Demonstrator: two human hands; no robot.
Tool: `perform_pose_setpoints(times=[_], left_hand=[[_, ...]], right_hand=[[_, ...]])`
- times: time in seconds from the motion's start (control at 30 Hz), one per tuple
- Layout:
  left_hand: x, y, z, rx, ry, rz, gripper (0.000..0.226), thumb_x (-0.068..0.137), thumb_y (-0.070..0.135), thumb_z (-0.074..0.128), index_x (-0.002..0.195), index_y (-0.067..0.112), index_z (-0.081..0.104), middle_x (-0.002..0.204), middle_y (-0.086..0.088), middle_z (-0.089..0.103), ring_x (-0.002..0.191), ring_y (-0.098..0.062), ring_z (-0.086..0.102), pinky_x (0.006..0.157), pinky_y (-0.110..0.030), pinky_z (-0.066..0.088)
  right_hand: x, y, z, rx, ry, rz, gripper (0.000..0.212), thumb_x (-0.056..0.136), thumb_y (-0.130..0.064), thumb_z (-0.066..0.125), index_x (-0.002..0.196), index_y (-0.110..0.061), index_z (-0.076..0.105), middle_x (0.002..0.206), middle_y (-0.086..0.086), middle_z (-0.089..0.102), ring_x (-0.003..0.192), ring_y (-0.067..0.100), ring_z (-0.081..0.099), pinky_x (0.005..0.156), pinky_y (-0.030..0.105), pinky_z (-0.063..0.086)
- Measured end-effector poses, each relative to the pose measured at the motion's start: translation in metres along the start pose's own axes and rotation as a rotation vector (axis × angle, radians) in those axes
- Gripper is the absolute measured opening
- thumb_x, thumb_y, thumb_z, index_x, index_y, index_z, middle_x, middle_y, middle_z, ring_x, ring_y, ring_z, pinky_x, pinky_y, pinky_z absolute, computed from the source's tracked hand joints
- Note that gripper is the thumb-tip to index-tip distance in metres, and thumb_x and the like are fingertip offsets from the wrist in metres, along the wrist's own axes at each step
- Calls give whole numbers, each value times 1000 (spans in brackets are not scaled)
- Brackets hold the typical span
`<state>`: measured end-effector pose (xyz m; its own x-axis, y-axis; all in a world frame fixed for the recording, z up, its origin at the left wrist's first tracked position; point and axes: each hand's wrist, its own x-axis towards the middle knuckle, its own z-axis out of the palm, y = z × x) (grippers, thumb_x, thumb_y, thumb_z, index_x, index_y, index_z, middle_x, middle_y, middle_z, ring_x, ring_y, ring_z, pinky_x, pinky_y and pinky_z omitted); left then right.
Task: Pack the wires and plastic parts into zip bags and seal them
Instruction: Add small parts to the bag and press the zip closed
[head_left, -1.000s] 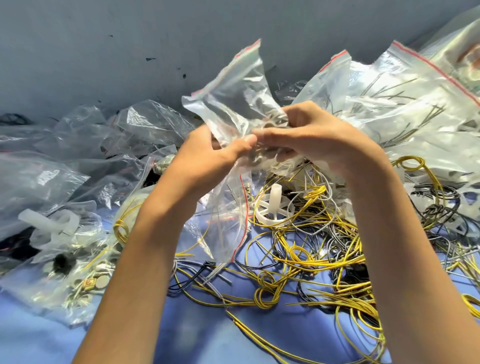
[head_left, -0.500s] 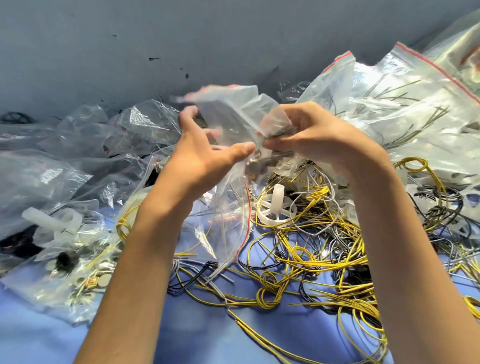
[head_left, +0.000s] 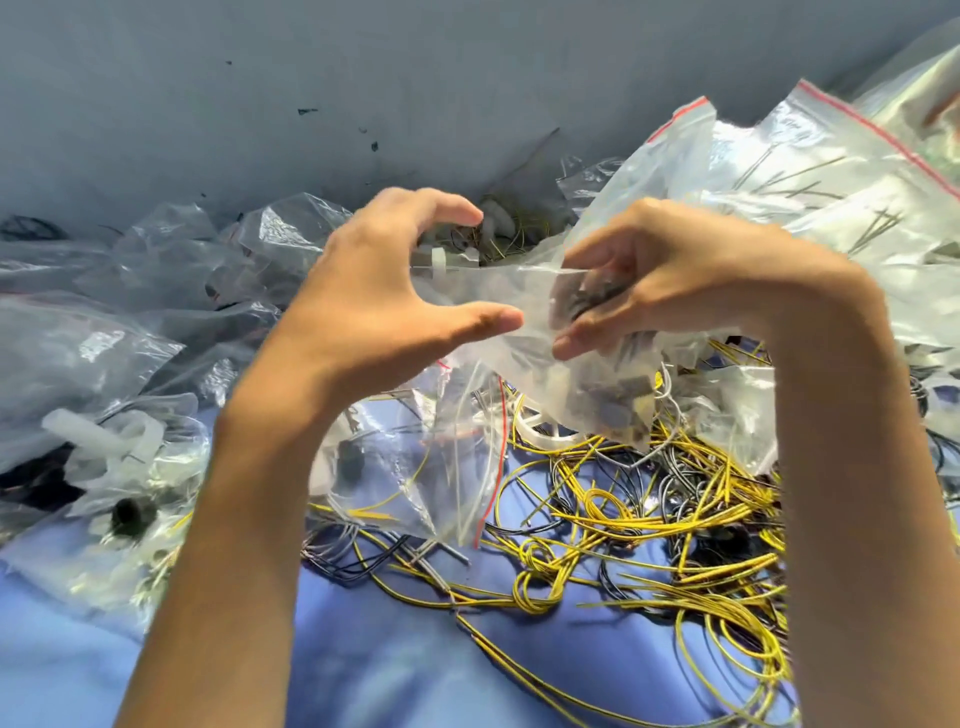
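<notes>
Item in hand: clear zip bag (head_left: 519, 296), raised between the two hands, above the loose wire heap

Hands: right hand (head_left: 675, 280) pinches the bag's crumpled upper part, thumb under, fingers curled over. Left hand (head_left: 374, 301) is spread in a wide C, thumb tip at the film, fingers apart and gripping nothing

Step, as judged: closing the mouth of a filled bag. To do well: let the contents drop to the bottom corner, flatten the creased top, line up both lips, then pinch at one end and run along the strip. Keep trapped air and stray ends out of the seal

Containers and contents:
- Held bag: dark small parts (head_left: 613, 410), low in the corner under the right hand; kind unclear
- Red-edged bag (head_left: 415, 467), below the left hand: a yellow strand
- Large bag (head_left: 805, 171), beyond the right hand: thin dark wires
- Bags (head_left: 104, 441), left of the left forearm: white plastic pieces

Unpacked: yellow wires (head_left: 623, 519) and darker ones, tangled below the right hand on blue cloth (head_left: 363, 649)
</notes>
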<state>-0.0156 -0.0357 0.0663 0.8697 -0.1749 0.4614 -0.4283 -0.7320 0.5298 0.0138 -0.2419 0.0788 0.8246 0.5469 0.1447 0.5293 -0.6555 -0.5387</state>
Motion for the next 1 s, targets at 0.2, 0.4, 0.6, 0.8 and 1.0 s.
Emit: perform_pose_setpoints(times=[0.2, 0.4, 0.6, 0.8, 1.0], left_hand=[[-15, 21, -13, -127, -376, 46, 45, 66, 56, 68, 100, 28, 67, 89, 18, 73, 85, 3, 67, 80, -26, 53], [-8, 24, 10, -406, -372, -63, 26, 78, 34, 73, 90, 12, 67, 73, -6, 74, 70, -24, 72, 59, -38, 60], [-3, 13, 34, -405, -431, -82, 26, 71, 39, 74, 80, 16, 67, 70, 6, 64, 65, -6, 53, 65, -26, 42], [-1, 17, 40, -737, -201, -156, 9, 86, 10, 64, 78, 7, 66, 68, -1, 66, 67, -14, 60, 74, -34, 52], [4, 15, 38, -913, -32, -312, 22, 93, 12, 55, 106, -2, 66, 97, -16, 72, 87, -31, 70, 83, -38, 57]], right_hand=[[-14, -15, -8, 234, -37, -152, 37, 50, -41, 86, 77, -20, 74, 60, 16, 59, 53, 10, 49, 44, 20, 34], [-11, -11, -10, 423, 185, -187, 39, 54, -27, 78, 90, -15, 66, 69, 12, 53, 64, 18, 43, 53, 23, 33], [1, -14, 6, 327, 127, -174, 36, 70, -35, 74, 94, -11, 67, 70, 27, 53, 60, 19, 41, 54, 29, 29], [10, -12, 7, 320, 271, -91, 29, 79, -51, 55, 92, -26, 61, 83, 4, 60, 70, 6, 51, 62, 25, 38], [6, 5, 7, 342, 62, -63, 47, 77, -41, 65, 94, 2, 58, 89, 28, 60, 79, 17, 50, 69, 34, 40]])
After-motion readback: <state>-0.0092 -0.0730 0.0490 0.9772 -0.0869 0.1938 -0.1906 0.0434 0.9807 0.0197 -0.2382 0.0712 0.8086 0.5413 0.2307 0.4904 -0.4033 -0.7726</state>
